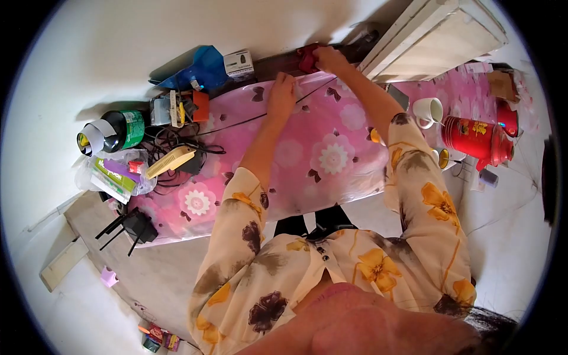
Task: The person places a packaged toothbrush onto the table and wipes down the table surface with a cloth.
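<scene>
At the back edge of the table, my right hand (330,60) is closed on a dark red cloth (307,58), which looks crumpled. My left hand (284,87) is a little nearer and to the left, low over the pink flowered tablecloth (290,160). Its fingers are curled, and what they hold, if anything, is hidden. A thin black cord (248,120) runs across the tablecloth and passes by my left hand; I cannot tell whether they touch.
Left of my hands stand a small white box (238,64), a blue plastic holder (204,68), tangled black cables (171,142), a dark bottle (127,129) and a black router (140,226). To the right are a white mug (427,110), a red thermos (473,137) and a pale panel (438,41).
</scene>
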The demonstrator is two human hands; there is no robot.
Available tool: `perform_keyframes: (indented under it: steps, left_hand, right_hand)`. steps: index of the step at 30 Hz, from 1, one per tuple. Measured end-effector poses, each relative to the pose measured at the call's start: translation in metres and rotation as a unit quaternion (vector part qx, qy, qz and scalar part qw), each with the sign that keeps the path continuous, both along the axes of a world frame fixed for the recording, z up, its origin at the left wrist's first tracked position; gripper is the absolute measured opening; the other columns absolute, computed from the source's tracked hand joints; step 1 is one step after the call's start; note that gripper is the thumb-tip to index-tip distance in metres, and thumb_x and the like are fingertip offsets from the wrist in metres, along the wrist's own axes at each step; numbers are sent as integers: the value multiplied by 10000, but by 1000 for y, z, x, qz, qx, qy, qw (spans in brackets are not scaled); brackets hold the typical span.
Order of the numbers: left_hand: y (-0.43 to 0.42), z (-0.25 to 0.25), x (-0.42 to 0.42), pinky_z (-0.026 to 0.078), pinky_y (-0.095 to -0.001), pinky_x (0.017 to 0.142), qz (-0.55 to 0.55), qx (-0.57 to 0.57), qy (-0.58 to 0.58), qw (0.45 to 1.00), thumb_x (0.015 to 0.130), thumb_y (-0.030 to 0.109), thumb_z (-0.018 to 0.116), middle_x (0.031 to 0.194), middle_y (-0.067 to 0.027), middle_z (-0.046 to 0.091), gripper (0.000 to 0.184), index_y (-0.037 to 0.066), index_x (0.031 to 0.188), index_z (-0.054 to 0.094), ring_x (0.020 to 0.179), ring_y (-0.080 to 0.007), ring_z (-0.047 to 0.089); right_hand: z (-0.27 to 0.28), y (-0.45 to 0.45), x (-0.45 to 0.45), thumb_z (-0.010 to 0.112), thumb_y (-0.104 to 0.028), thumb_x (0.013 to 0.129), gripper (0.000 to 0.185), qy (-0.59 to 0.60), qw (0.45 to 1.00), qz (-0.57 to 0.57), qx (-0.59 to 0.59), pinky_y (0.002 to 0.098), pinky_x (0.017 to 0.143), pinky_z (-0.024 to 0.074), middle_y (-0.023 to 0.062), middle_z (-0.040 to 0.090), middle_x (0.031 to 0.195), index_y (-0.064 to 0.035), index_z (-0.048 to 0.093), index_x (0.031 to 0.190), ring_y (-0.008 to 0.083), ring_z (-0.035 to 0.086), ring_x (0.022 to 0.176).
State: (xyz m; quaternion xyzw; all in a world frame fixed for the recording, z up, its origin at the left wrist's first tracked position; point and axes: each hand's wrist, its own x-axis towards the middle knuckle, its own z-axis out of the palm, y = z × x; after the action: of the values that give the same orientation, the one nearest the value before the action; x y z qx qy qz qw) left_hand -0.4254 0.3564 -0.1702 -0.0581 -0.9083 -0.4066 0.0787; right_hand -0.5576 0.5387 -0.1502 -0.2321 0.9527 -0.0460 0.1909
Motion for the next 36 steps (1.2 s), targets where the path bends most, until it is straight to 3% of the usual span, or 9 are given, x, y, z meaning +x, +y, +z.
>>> perform_keyframes:
  steps: [3,9,12,14,20,23,27,32,36]
  left_hand:
    - [-1,-12,1,514,-486,765,-18,11,26,999,868,49,585,1061,-168,562,120,32,986,600,928,-407,613]
    - [-6,-1,6,497,-465,868,-29,-36,9,999,819,23,573,1124,-166,593,311,72,1115,652,1018,-393,600]
    - [-8,-7,13,494,-437,884,-42,-78,27,996,816,83,662,1124,-142,586,331,50,1144,625,1064,-348,585]
    - [-6,-3,20,488,-435,896,-46,-64,7,997,740,119,746,1159,-141,584,499,55,1213,599,1074,-341,582]
    - [-6,-2,24,477,-420,958,-65,-118,-30,990,763,298,751,1261,-137,550,652,60,1331,536,1152,-341,559]
    - [-5,-10,26,494,-419,939,-49,-62,11,997,719,97,757,1237,-131,554,621,54,1304,550,1135,-332,564]
    - [-6,-20,22,496,-415,932,-45,-68,26,996,721,71,738,1238,-132,556,606,46,1297,553,1137,-333,561]
    - [-13,20,20,499,-417,906,-69,-16,-26,997,788,31,637,1225,-133,572,466,61,1251,594,1109,-348,571]
    - [-16,-6,6,499,-421,891,-56,4,-22,998,842,32,563,1196,-137,586,392,69,1230,609,1074,-357,587]
  right_hand:
    - [-29,-51,5,626,-195,816,278,15,996,-90,-22,488,845,555,173,701,1016,-75,701,1055,400,669,986]
    - [8,-22,5,626,-194,838,277,6,996,-46,-74,478,860,554,150,701,1049,-144,704,1099,377,672,993]
    - [-5,-18,-1,617,-172,842,272,-41,996,-66,-39,466,847,563,140,706,1037,-131,707,1095,375,677,981]
    - [-53,-50,-6,620,-197,847,281,53,998,-17,-40,463,841,568,131,705,1059,-120,699,1105,388,673,989]
    - [-12,-58,7,678,-298,809,268,10,991,-62,-119,456,811,545,119,706,977,-132,684,1020,330,679,934]
    - [3,-32,7,669,-332,805,294,-3,996,-60,-67,465,812,547,130,707,982,-118,688,1007,322,685,933]
    - [-34,-107,19,639,-325,814,294,38,995,-73,-54,501,827,535,137,701,1031,-133,682,1033,369,667,977]
    - [-3,-56,13,613,-274,839,284,8,995,-56,-77,491,808,568,128,708,1079,-142,721,1067,370,683,995]
    - [4,-40,12,670,-328,804,316,0,992,-125,-12,489,825,547,128,696,1059,-155,687,1067,351,669,988]
